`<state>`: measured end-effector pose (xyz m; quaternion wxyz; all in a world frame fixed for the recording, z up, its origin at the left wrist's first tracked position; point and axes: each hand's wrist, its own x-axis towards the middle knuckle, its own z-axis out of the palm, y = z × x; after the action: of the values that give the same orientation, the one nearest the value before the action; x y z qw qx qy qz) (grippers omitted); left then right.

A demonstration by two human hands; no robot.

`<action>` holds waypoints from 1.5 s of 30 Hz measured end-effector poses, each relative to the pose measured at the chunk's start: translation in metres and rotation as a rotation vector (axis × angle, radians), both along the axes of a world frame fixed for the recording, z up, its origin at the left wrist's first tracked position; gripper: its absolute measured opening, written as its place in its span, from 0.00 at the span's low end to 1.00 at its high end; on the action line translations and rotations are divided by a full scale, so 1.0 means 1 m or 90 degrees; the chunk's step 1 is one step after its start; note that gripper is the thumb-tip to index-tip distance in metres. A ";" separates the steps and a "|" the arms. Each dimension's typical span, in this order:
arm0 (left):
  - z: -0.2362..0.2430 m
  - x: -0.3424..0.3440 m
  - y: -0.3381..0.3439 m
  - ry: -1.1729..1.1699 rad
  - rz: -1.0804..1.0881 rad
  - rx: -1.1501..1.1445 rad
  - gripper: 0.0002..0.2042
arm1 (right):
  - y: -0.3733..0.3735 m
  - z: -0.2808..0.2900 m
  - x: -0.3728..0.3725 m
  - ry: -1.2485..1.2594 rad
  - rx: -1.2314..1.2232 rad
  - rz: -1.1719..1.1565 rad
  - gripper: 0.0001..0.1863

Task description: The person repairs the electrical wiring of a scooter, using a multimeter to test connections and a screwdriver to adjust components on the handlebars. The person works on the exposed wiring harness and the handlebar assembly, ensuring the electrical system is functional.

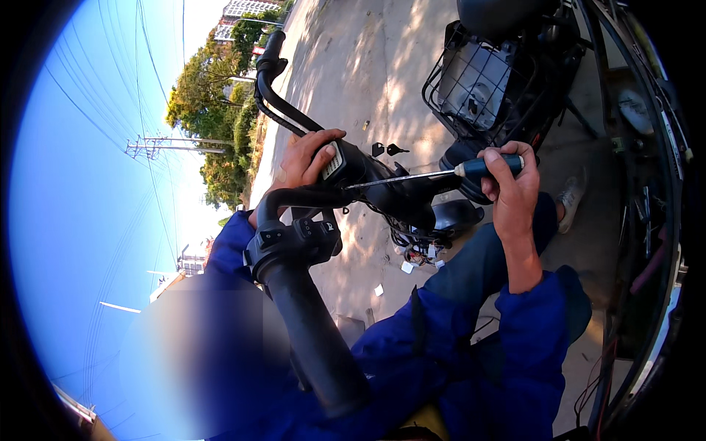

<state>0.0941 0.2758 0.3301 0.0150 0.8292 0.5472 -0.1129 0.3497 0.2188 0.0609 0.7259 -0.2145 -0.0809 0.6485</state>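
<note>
My right hand (515,195) is closed round the dark teal handle of a screwdriver (487,166). Its long metal shaft reaches leftward, with the tip at the middle of the handlebar (312,195), beside the display unit. My left hand (303,160) grips the black display unit (340,163) from its far side, with fingers over its edge. A grip with a black switch block (294,242) is near me; the bar's other grip (273,48) points away. Two keys (396,149) show beside the display. Below the stem hangs a bundle of loose wires (419,246).
Another scooter with a wire basket (474,81) stands at the upper right. A dark frame with tools and cables (647,206) lines the right side. White scraps (379,290) lie on the concrete ground (353,73). Trees (209,103) and overhead wires are at the left.
</note>
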 end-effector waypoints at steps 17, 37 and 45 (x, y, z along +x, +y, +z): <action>-0.014 -0.028 0.011 -0.095 -0.127 0.105 0.15 | -0.140 0.027 -0.048 -0.297 0.071 -0.007 0.19; -0.014 -0.034 0.020 -0.100 -0.114 0.102 0.12 | -0.099 0.037 -0.057 -0.599 0.059 0.178 0.19; -0.014 -0.036 0.024 -0.105 -0.087 0.088 0.13 | -0.074 0.110 -0.018 -0.362 0.061 0.367 0.25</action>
<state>0.0580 0.3002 0.3159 -0.0046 0.8703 0.4925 -0.0072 0.3318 0.1453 0.1706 0.4725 -0.3199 -0.3651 0.7356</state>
